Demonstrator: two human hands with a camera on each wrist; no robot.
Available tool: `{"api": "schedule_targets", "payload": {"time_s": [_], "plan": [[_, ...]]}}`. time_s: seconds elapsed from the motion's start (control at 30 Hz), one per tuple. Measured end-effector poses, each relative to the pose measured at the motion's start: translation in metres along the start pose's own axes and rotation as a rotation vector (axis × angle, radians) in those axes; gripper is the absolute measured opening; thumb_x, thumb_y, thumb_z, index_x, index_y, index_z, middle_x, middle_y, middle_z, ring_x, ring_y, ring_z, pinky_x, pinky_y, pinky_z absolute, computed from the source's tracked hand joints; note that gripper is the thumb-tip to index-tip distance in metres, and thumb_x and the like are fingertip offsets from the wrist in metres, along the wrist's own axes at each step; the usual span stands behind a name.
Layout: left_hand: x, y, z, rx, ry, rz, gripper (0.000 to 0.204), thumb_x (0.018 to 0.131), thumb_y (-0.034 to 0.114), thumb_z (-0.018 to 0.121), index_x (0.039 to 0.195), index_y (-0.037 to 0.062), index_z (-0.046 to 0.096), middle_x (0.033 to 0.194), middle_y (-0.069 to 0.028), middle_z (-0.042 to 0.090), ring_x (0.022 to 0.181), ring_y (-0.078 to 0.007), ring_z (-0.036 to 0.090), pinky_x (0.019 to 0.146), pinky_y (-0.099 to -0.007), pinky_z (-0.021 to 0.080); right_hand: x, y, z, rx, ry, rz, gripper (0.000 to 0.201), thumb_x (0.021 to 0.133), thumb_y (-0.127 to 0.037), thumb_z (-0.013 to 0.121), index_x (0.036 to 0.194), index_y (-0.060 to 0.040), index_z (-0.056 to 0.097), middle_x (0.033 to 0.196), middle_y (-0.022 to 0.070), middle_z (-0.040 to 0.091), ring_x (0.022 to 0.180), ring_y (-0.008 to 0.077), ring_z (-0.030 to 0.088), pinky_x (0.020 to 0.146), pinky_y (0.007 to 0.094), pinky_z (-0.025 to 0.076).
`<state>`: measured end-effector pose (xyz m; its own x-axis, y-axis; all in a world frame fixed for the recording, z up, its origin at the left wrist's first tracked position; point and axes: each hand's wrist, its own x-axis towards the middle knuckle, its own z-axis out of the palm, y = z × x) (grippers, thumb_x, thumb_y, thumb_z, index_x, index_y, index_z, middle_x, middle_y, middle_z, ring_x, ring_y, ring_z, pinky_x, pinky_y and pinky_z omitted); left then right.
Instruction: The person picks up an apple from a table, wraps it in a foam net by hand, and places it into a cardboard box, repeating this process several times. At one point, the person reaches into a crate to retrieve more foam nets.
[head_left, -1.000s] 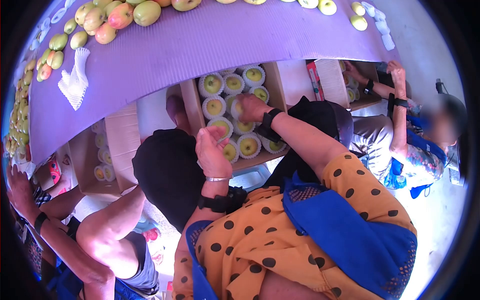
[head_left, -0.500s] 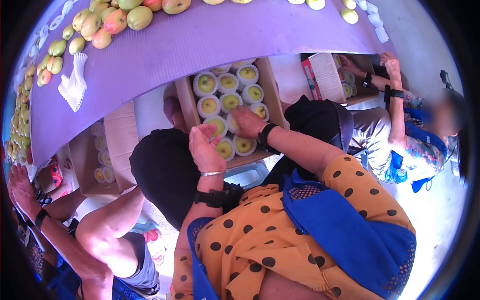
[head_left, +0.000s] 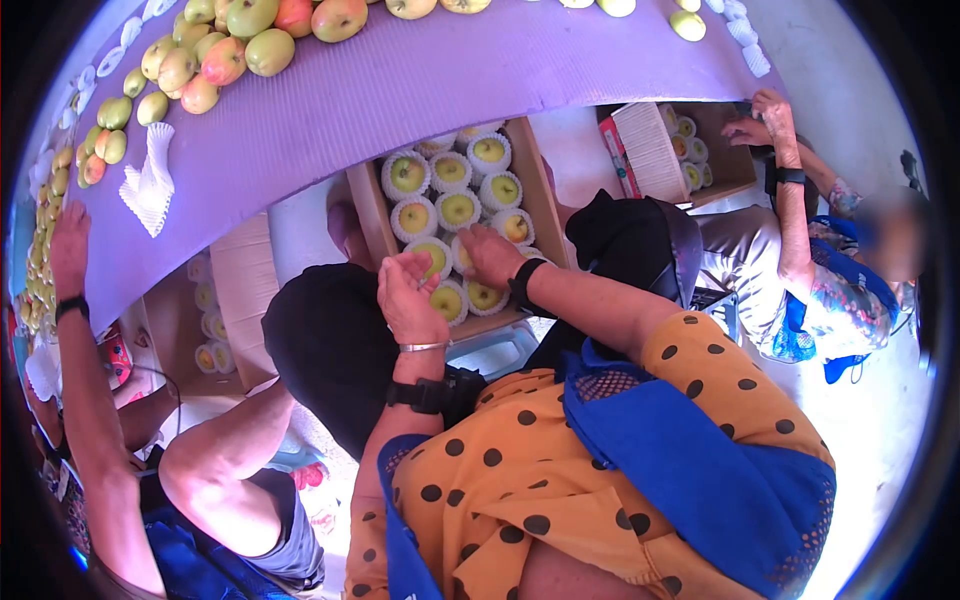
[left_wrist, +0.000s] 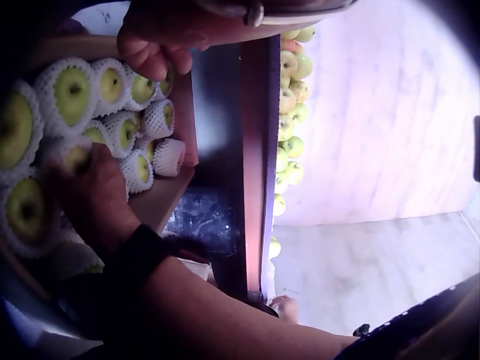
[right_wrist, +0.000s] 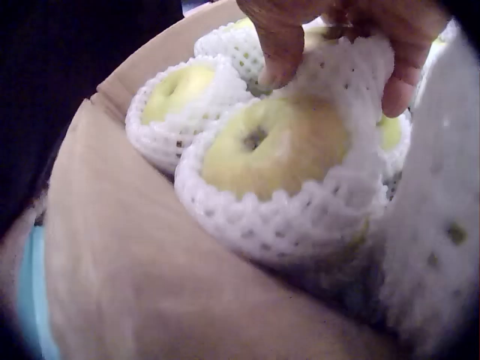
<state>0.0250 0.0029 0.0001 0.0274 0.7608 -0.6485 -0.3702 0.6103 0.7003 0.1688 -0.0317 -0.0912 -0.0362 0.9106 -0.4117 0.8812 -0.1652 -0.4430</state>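
Note:
In the head view my right hand (head_left: pixel 492 258) reaches into a cardboard box (head_left: pixel 541 190) packed with apples in white foam nets. Its thumb and fingers grip a net-wrapped apple (left_wrist: pixel 75 159) among the others, and part of this fruit is hidden by the hand. Close in front of it in the right wrist view lies another netted yellow-green apple (right_wrist: pixel 277 146), against the box wall. My left hand (head_left: pixel 410 300) hovers by the near left corner of the box, fingers loosely bent, holding nothing.
A purple-covered table (head_left: pixel 330 110) overhangs the box's far end, with loose apples (head_left: pixel 222 62) piled on it. A foam net (head_left: pixel 150 180) lies there. Another apple box (head_left: pixel 245 300) stands to the left. People sit at either side, and a blue stool (head_left: pixel 495 345) is under my box.
My right hand has drawn back toward the near end of the box and stays at the apple there. The left hand shifted slightly left. The neighbour at left has raised an arm onto the table.

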Motion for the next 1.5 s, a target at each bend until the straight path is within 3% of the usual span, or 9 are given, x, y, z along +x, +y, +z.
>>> {"api": "schedule_targets", "payload": {"time_s": [0.33, 0.7, 0.87, 1.03, 1.17, 1.27, 1.37, 1.4, 1.5], "plan": [[-0.002, -0.002, -0.003, 0.017, 0.009, 0.015, 0.035, 0.089, 0.037, 0.035, 0.091, 0.0042, 0.047, 0.086, -0.0098, 0.057, 0.082, -0.0197, 0.054, 0.067, -0.0317, 0.041, 0.010, 0.011, -0.017, 0.081, -0.094, 0.041, 0.081, 0.057, -0.037, 0.074, 0.120, -0.0020, 0.037, 0.113, 0.0215, 0.045, 0.104, 0.0360, 0.045, 0.087, 0.0379, 0.039], [0.003, -0.014, 0.004, 0.020, -0.057, -0.017, 0.034, 0.088, 0.039, 0.036, 0.088, 0.0070, 0.048, 0.082, -0.0074, 0.057, 0.080, -0.0190, 0.054, 0.066, -0.0331, 0.040, 0.005, -0.006, -0.094, 0.294, 0.080, 0.074, 0.056, 0.068, -0.033, 0.065, 0.108, 0.0025, 0.050, 0.101, 0.0213, 0.053, 0.099, 0.0334, 0.050, 0.084, 0.0373, 0.040], [0.018, -0.030, -0.012, -0.009, -0.143, -0.138, 0.036, 0.086, 0.042, 0.037, 0.086, 0.0094, 0.052, 0.084, -0.0062, 0.059, 0.083, -0.0212, 0.054, 0.070, -0.0378, 0.040, -0.077, -0.014, -0.172, 0.216, 0.526, -0.143, 0.032, 0.071, -0.022, 0.060, 0.096, -0.0021, 0.055, 0.083, 0.0174, 0.059, 0.079, 0.0310, 0.057, 0.071, 0.0362, 0.045], [0.007, -0.022, -0.008, 0.069, -0.216, -0.148, 0.040, 0.086, 0.044, 0.035, 0.094, 0.0071, 0.048, 0.096, -0.0099, 0.055, 0.091, -0.0218, 0.051, 0.075, -0.0353, 0.038, -0.220, 0.030, -0.205, 0.364, 0.944, 0.243, 0.015, 0.074, -0.012, 0.056, 0.085, -0.0015, 0.057, 0.069, 0.0081, 0.059, 0.062, 0.0142, 0.059, 0.057, 0.0256, 0.047], [0.012, -0.031, -0.011, 0.111, -0.264, -0.224, 0.045, 0.086, 0.046, 0.034, 0.100, 0.0052, 0.044, 0.105, -0.0126, 0.051, 0.096, -0.0242, 0.049, 0.080, -0.0365, 0.038, -0.330, 0.092, -0.147, 0.328, 1.165, 0.657, 0.017, 0.075, -0.015, 0.056, 0.075, 0.0012, 0.059, 0.068, 0.0061, 0.058, 0.057, 0.0118, 0.057, 0.054, 0.0258, 0.045], [0.017, -0.036, -0.015, 0.139, -0.270, -0.264, 0.046, 0.086, 0.047, 0.034, 0.101, 0.0042, 0.044, 0.107, -0.0135, 0.050, 0.098, -0.0253, 0.049, 0.083, -0.0375, 0.038, -0.397, 0.121, -0.084, 0.149, 1.018, 1.057, 0.017, 0.073, -0.015, 0.054, 0.070, 0.0000, 0.059, 0.064, 0.0120, 0.057, 0.056, 0.0209, 0.057, 0.054, 0.0326, 0.045], [0.017, -0.039, -0.015, 0.186, -0.266, -0.262, 0.047, 0.086, 0.047, 0.035, 0.102, 0.0038, 0.043, 0.108, -0.0141, 0.050, 0.100, -0.0265, 0.048, 0.085, -0.0387, 0.038, -0.442, 0.172, 0.016, -0.446, 0.662, 1.041, 0.014, 0.071, -0.012, 0.050, 0.069, -0.0012, 0.059, 0.064, 0.0160, 0.057, 0.060, 0.0296, 0.057, 0.058, 0.0384, 0.046], [0.017, -0.040, -0.015, 0.188, -0.247, -0.258, 0.047, 0.086, 0.047, 0.034, 0.102, 0.0039, 0.044, 0.108, -0.0142, 0.051, 0.100, -0.0266, 0.048, 0.085, -0.0387, 0.038, -0.433, 0.145, 0.003, -0.277, 0.415, 1.193, 0.013, 0.070, -0.011, 0.050, 0.071, -0.0020, 0.060, 0.066, 0.0156, 0.058, 0.063, 0.0305, 0.058, 0.060, 0.0382, 0.046], [0.025, -0.043, -0.020, 0.213, -0.236, -0.263, 0.046, 0.086, 0.047, 0.034, 0.100, 0.0041, 0.045, 0.107, -0.0143, 0.051, 0.099, -0.0270, 0.049, 0.083, -0.0386, 0.039, -0.432, 0.147, 0.035, 0.170, 0.425, 1.307, 0.021, 0.066, -0.020, 0.062, 0.080, -0.0045, 0.060, 0.077, 0.0155, 0.060, 0.074, 0.0291, 0.058, 0.068, 0.0373, 0.047]]}}
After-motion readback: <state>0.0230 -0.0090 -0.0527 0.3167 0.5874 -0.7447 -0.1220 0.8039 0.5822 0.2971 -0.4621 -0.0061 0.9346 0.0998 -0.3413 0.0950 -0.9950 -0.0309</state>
